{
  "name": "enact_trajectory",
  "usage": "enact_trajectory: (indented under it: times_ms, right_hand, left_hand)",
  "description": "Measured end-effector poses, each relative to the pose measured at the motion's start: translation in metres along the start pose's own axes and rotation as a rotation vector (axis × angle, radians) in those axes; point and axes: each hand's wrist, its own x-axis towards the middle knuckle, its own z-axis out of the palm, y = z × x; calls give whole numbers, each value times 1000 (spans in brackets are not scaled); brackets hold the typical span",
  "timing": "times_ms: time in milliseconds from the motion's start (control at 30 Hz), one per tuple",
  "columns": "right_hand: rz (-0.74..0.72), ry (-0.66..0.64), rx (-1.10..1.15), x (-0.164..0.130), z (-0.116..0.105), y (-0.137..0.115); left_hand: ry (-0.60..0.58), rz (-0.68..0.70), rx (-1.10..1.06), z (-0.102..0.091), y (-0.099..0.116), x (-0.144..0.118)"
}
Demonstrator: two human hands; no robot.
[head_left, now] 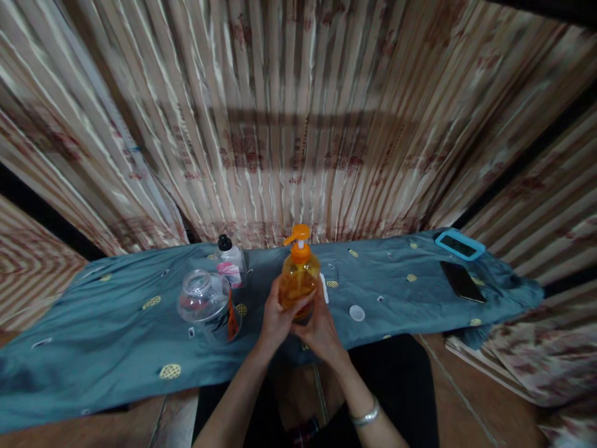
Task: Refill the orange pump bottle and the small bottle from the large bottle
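Note:
Between my two hands is an upright orange pump bottle, see-through, with a bright orange pump head whose spout points left. My left hand wraps its left side, thumb across the front. On the right side and low down, my right hand grips the same bottle, fingers closed round it. Left of my hands stand a clear bottle with a black cap and pink label, and a clear plastic cup with a domed lid. Part of a white object shows behind the bottle's right side.
A blue-green patterned cloth covers the long table. A small white disc lies right of my hands. Farther right are a blue-framed device and a dark phone. Striped curtains hang close behind the table.

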Motion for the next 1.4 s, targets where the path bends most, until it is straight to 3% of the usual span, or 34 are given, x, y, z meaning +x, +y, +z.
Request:
enact_trajectory:
  times_ms: [233, 367, 433, 533, 667, 767, 1167, 1400]
  right_hand:
    - [130, 248, -75, 39, -18, 33]
    - [196, 297, -112, 61, -38, 49]
    - [205, 321, -124, 73, -45, 55]
    - [232, 393, -166, 95, -54, 62]
    - [291, 460, -209, 123, -61, 73]
    - [315, 481, -221, 137, -61, 80]
    - [266, 510, -249, 145, -47, 99]
    - [201, 506, -233, 144, -47, 108]
  left_hand:
    - [-188, 105, 229, 41, -14, 27]
    - [-321, 116, 288, 50, -29, 46]
    - [-328, 139, 369, 44, -42, 52]
    - [-351, 155, 584, 20, -64, 51]
    - [-533, 187, 885, -21, -83, 36]
    - [-567, 242, 963, -40, -88, 26]
    - [-456, 328, 903, -41, -96, 35]
    - [-427, 379, 886, -52, -85, 18]
